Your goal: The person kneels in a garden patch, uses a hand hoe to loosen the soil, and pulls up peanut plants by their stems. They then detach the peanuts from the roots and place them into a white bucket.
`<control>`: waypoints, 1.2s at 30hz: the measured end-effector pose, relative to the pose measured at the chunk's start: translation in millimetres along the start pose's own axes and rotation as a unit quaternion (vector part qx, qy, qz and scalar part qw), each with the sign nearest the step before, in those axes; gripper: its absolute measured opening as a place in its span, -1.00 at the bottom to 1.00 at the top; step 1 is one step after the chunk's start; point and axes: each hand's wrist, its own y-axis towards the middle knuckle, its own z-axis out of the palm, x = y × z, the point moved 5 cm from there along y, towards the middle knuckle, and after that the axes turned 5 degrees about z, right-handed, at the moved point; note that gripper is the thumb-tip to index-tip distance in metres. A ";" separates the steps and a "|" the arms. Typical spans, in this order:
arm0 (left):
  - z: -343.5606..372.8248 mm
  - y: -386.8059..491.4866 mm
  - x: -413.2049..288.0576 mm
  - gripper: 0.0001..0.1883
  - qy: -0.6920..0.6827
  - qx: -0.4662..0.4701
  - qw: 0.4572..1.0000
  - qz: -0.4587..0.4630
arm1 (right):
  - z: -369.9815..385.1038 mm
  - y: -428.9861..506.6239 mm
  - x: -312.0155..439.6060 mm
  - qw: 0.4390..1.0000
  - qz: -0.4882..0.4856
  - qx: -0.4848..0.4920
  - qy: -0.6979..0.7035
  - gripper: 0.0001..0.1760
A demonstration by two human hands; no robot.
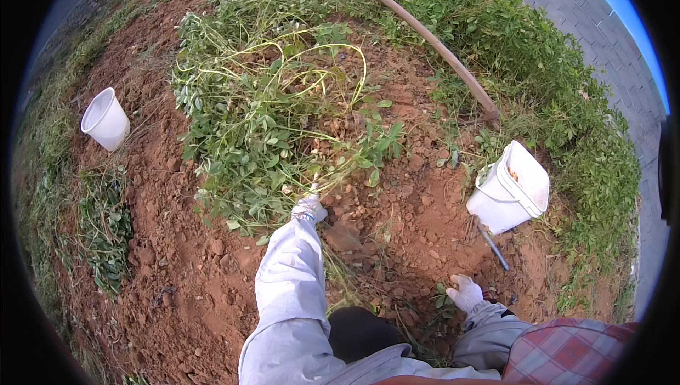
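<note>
My left hand (309, 208), in a white glove, reaches to the near edge of a heap of pulled peanut plants (255, 135). One finger points forward among the stems. Whether it grips any of them is hard to see. Peanut pods (340, 127) show among the roots and on the soil beside that hand. Lower right, my right hand (465, 293), also gloved in white, is low over the red soil (414, 247) by a small green sprig (442, 297). Its fingers are partly curled, and what is under them is hidden.
A white handled bucket (496, 201) with a few brownish bits inside leans at right, beside a short dark rod (494, 247). A long wooden pole (425, 31) crosses the top. Another white bucket (109, 119) stands left. Leafy plants (574, 119) border grey paving (611, 50).
</note>
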 end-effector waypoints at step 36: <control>68.2 -111.9 -126.5 -0.56 0.281 0.185 0.941 -0.019 | 78.5 22.2 -26.2 0.982 0.059 0.118 0.138 -0.45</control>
